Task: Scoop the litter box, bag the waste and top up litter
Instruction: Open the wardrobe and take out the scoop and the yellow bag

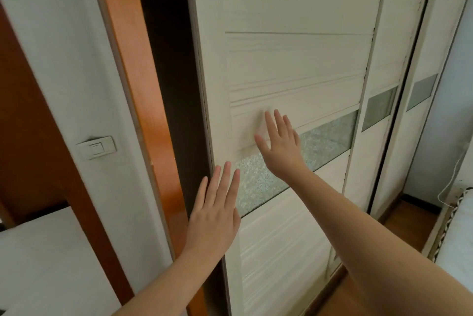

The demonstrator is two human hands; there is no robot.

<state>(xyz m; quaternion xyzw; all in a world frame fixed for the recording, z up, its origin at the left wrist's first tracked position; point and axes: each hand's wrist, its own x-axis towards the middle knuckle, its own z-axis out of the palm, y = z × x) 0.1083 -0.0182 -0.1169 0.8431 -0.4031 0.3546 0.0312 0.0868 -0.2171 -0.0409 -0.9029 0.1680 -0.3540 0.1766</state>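
A white sliding wardrobe door (294, 59) with a patterned frosted glass band fills the middle of the head view. My left hand (215, 210) lies flat with straight fingers at the door's left edge. Higher up, my right hand (280, 146) presses flat on the panel just above the glass band. A dark gap (169, 59) stands open between the door's left edge and the orange wooden frame (143, 85). No litter box, scoop, bag or litter shows in this view.
A light switch (96, 148) sits on the white wall at the left. More sliding door panels (399, 85) run to the right. A white cushioned edge (458, 233) with a braided trim and a white cable sits at the far right above a wooden floor.
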